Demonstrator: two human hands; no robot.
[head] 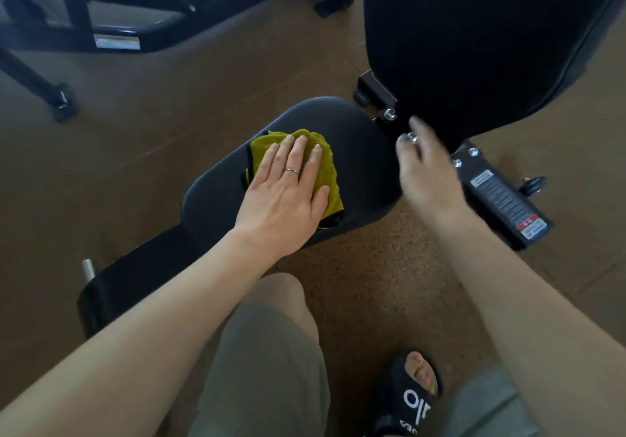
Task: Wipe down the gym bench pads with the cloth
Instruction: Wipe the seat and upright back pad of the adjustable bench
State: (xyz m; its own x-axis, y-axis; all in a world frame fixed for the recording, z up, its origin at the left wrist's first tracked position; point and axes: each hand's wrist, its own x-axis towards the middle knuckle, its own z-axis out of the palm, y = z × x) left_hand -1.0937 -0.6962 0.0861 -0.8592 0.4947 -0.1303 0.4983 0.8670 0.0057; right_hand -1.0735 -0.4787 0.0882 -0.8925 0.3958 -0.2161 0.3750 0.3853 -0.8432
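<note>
My left hand [288, 199] lies flat, fingers spread, pressing the yellow-green cloth [327, 169] onto the seat pad [355, 152]. The pad's long axis runs near-left to far-right, toward the raised back pad [474, 40]. My right hand [426, 176] hovers blurred, fingers loosely extended, grasping nothing.

A cloth [330, 179] lies on the seat pad [355, 152] of a bench at the middle of the view, with the left hand [283, 196] flat on top of it. To the right, the right hand [428, 179] hovers with fingers spread over the bench frame [501, 199], just below the upright back pad [481, 37] that rises behind and right of the seat. Another machine's frame [135, 6] stands on the floor [169, 104] at far left, and a sandalled foot [413, 396] rests on the floor nearest the viewer.
</note>
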